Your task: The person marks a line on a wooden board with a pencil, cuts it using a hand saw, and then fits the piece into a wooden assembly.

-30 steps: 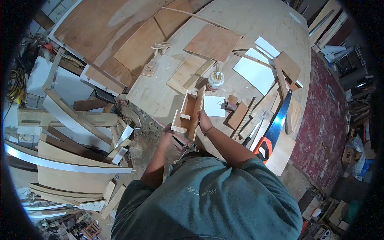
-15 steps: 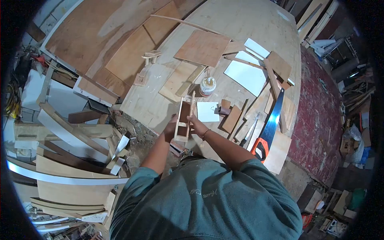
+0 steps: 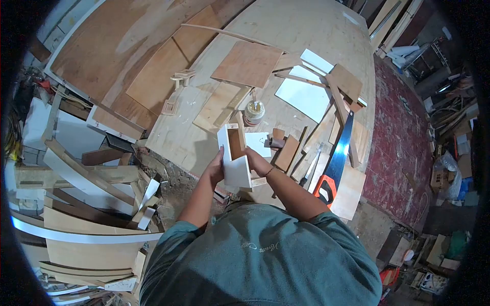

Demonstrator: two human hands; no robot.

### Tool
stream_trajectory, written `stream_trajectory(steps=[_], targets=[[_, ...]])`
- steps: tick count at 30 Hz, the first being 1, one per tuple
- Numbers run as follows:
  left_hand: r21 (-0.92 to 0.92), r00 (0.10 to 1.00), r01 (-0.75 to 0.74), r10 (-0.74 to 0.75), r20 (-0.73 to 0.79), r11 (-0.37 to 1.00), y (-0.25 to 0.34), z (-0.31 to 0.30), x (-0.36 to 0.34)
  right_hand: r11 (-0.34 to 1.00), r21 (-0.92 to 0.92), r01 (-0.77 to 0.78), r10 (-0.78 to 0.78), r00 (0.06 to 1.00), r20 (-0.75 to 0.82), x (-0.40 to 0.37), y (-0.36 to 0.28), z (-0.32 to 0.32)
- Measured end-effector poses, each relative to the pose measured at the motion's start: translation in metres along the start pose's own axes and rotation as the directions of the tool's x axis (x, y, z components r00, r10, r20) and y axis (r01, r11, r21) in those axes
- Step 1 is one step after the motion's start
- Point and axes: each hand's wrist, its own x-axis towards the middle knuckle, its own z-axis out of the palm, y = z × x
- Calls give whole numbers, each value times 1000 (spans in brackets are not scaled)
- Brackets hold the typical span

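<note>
Both hands hold a small wooden box [image 3: 236, 173] above the near edge of the bench [image 3: 301, 23], toward its near left corner. The box is tilted, its white faces turned toward the person and its brown inner compartment showing. The left hand [image 3: 217, 166] has its grip around the left side of the box, at the white face. The right hand [image 3: 258, 162], with a bracelet [image 3: 268, 172] on its wrist, grips the right side; some of its fingers are hidden by the box.

Just beyond the box stands a jar [image 3: 254, 111] with a stick-like tool upright in it. A white sheet [image 3: 261, 145] lies right of the box, partly covered by it, and beside the sheet are a curled brown piece [image 3: 276, 142] and a flat brown block [image 3: 287, 153]. Farther right, near the right edge of the bench, lies a handsaw [image 3: 340, 153], its orange handle toward the near edge and its blade pointing away. A tool with a dark handle [image 3: 310, 168] lies between block and saw.

A white panel [image 3: 302, 97] lies farther from the near edge, partly under wood strips. A reddish plywood sheet [image 3: 248, 64] lies beyond the jar. Two small wooden frames [image 3: 170, 107] sit near the left edge.
</note>
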Motion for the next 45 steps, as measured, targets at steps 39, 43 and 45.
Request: stream_trajectory(steps=[39, 43, 45], targets=[[-63, 930, -69, 87, 357, 996, 4, 141, -75, 960, 131, 246, -265, 951, 161, -148, -47, -83], [-17, 955, -100, 101, 279, 995, 4, 128, -72, 945, 141, 294, -313, 939, 141, -162, -65, -61], [9, 963, -114, 108, 248, 993, 6, 129, -72, 949, 132, 286, -304, 941, 147, -167, -74, -60]])
